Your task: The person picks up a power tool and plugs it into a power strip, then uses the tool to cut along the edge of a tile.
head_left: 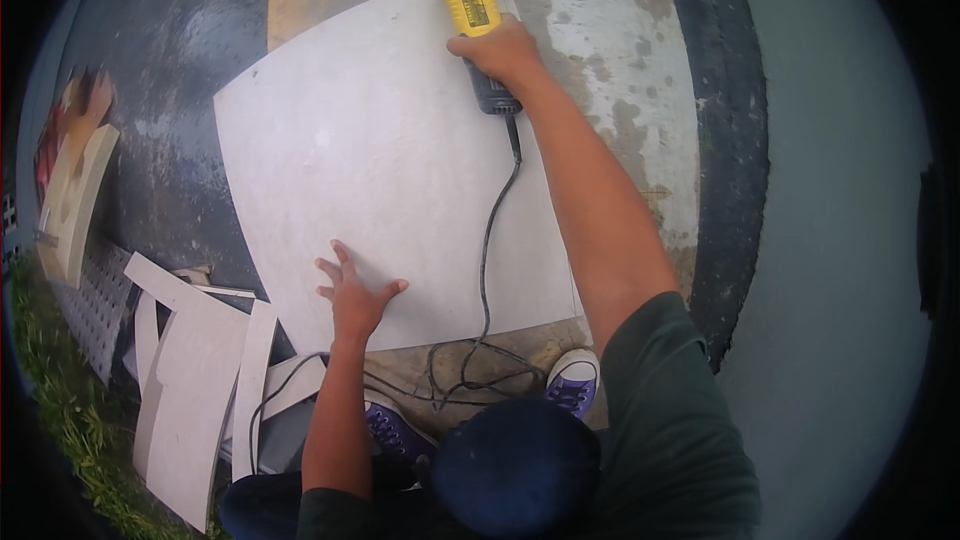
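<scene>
A large pale grey square ceramic tile (390,170) is laid flat on the stained concrete floor (620,60), filling the middle of the view. The left hand (355,295) is pressed on the tile near its 6 o'clock edge, fingers spread and nothing gripped. The right hand (505,50) is closed around the body of a yellow and grey angle grinder (470,0), held at the tile's 12 o'clock corner. A black power cord (487,270) is trailed from the grinder across the tile toward two purple canvas shoes (572,380). Pale cut tile offcuts (195,390) are stacked at 8 o'clock, beside grass (60,410).
</scene>
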The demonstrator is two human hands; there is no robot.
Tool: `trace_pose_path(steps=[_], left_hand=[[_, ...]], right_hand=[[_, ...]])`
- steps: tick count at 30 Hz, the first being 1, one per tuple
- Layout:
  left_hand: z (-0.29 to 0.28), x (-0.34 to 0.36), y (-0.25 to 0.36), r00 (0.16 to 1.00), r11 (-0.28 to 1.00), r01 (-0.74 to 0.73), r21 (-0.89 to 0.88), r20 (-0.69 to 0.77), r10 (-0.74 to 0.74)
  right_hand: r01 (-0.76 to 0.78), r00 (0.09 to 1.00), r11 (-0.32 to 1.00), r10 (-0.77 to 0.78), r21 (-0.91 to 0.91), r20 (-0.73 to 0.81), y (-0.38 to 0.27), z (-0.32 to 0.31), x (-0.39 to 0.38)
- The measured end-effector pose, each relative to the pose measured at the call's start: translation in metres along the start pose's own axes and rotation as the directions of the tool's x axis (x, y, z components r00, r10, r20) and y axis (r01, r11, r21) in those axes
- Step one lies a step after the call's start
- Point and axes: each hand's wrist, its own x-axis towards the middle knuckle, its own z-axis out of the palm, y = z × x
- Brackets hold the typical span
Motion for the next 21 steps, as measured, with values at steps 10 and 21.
trace_pose_path(steps=[10, 21], left_hand=[[0.004, 0.004, -0.007, 0.999, 0.999, -0.035, 0.003, -0.016, 0.035], [0.008, 0.006, -0.012, 0.997, 0.997, -0.074, -0.004, -0.016, 0.074]], right_hand=[[-0.040, 0.999, 0.998, 0.041, -0.041, 0.021, -0.003, 0.001, 0.007], [-0.066, 0.997, 0.997, 0.067, -0.031, 0.037, -0.006, -0.001, 0.007]])
